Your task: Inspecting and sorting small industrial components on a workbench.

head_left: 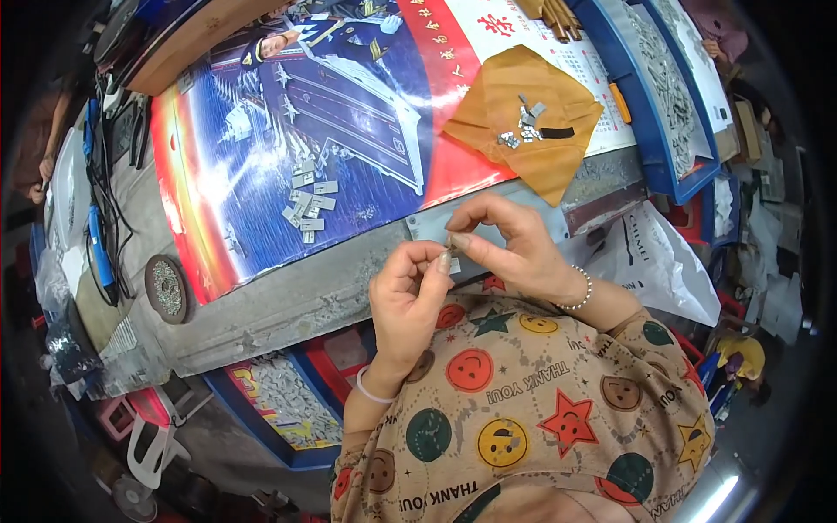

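My left hand (408, 295) and my right hand (510, 240) meet over the near edge of the worktable, both closed in a pinch. Between their fingertips is a small silvery metal piece (454, 264), mostly hidden by the fingers. Beyond my left hand, a loose cluster of small flat grey metal pieces (309, 202) lies on a glossy poster (349, 205) covering the table. A sheet of brown paper (488, 105) lies past my right hand. On it are several small shiny metal parts (529, 118) and a short black strip (558, 133).
A round dark dish (166, 289) of tiny metal parts sits at left, near blue-handled tools (98, 244) with black cords. Blue trays of metal pieces stand at right (676, 179) and below the table (292, 449). A white plastic bag (658, 261) hangs beside my right forearm.
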`<state>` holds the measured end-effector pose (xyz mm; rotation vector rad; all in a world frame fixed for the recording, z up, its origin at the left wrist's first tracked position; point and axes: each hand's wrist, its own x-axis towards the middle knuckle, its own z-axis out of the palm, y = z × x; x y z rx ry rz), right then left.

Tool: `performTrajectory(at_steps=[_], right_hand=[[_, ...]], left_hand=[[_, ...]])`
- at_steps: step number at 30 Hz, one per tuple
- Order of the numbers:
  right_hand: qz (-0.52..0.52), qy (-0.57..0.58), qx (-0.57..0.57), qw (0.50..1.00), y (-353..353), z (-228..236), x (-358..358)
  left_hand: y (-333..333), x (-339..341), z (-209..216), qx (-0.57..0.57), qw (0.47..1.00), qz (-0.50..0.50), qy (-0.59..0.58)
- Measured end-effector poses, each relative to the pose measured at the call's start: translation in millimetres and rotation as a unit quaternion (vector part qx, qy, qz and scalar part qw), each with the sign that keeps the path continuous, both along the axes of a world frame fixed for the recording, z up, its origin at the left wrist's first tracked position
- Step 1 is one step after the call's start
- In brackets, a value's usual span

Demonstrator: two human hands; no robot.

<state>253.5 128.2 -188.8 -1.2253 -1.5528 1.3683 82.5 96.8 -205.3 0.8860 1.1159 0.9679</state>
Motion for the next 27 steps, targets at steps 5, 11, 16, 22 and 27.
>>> performTrajectory(at_steps=[5, 11, 16, 22, 27], right_hand=[[0.030, 0.090, -0.116, 0.989, 1, -9, 6], [0.048, 0.090, -0.152, 0.983, 1, -8, 8], [0.058, 0.079, -0.144, 0.985, 0, -6, 10], [0.032, 0.036, -0.080, 0.996, -3, -4, 7], [0.022, 0.009, 0.021, 0.999, -2, -7, 1]], left_hand=[[-1, 0, -1, -0.023, 0.999, -0.002, -0.036], [-5, -1, 3, -0.004, 1.000, -0.016, 0.026], [-6, -1, 1, 0.020, 0.998, -0.025, 0.048], [-6, 4, 3, -0.006, 1.000, 0.019, 0.005], [-9, 5, -6, 0.075, 0.996, 0.020, 0.048]])
